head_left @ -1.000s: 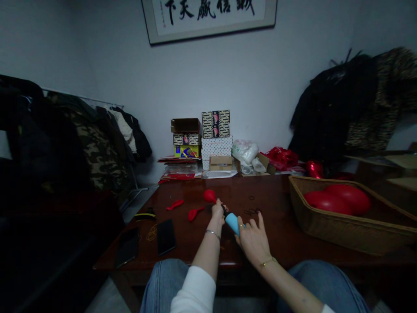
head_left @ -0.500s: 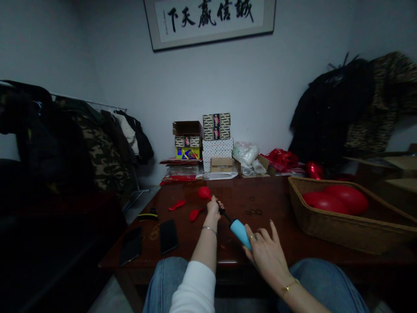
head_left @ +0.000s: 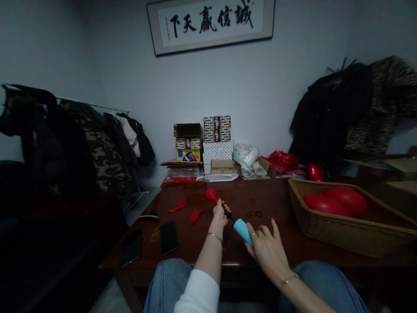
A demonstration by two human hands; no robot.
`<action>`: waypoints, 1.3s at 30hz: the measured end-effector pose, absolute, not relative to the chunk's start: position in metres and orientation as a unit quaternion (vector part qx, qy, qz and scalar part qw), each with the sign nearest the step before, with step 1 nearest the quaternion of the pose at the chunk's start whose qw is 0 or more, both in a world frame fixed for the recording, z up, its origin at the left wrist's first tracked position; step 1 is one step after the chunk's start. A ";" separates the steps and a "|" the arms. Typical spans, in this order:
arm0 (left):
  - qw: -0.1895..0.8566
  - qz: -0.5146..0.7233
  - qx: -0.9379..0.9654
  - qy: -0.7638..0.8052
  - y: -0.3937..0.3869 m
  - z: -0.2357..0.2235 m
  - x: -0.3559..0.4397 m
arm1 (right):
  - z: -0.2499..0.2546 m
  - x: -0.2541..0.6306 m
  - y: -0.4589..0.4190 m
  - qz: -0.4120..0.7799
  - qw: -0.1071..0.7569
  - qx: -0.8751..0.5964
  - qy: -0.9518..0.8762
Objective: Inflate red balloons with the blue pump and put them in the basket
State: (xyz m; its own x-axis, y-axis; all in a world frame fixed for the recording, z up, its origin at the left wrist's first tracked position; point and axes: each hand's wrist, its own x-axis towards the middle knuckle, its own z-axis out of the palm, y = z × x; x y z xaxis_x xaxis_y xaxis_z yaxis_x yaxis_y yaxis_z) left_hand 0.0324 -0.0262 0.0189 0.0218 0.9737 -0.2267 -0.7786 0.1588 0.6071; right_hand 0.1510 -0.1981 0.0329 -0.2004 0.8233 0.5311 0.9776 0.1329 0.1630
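My left hand [head_left: 221, 212] is closed around the neck of a small, slightly filled red balloon [head_left: 210, 195] and the black nozzle end of a hand pump. The pump's light-blue body [head_left: 243, 231] slants down to my right hand [head_left: 269, 248], which grips its near end with thumb and some fingers while other fingers stick out. Two flat red balloons, one farther off [head_left: 177, 207] and one nearer [head_left: 196, 216], lie on the table left of my left hand. Several dark rings [head_left: 254, 214] lie to the right of the pump.
A wicker basket [head_left: 335, 234] with inflated red balloons [head_left: 345, 202] stands at the right. Two dark phone-like slabs [head_left: 169, 238] and yellow bands [head_left: 155, 234] lie at the table's left. Stacked boxes [head_left: 217, 152] and plastic bags [head_left: 246, 155] line the back edge.
My left hand, the small balloon and the pump have shifted a little to the right. My right hand keeps its grip on the pump, nearly in place.
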 end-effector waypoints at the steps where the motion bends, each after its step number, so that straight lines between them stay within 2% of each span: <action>1: 0.697 0.626 0.162 0.310 -0.028 0.019 0.034 | 0.035 0.148 -0.194 -0.243 0.157 -0.613 -0.735; 9: 0.646 0.653 0.177 0.353 -0.025 0.012 0.030 | 0.031 0.128 -0.177 -0.240 0.166 -0.614 -0.734; 22: 0.617 0.686 0.148 0.356 -0.012 0.028 -0.018 | 0.018 0.152 -0.220 -0.237 0.193 -0.585 -0.752; 39: 0.682 0.646 0.172 0.297 -0.041 0.024 0.029 | 0.041 0.138 -0.185 -0.258 0.185 -0.599 -0.735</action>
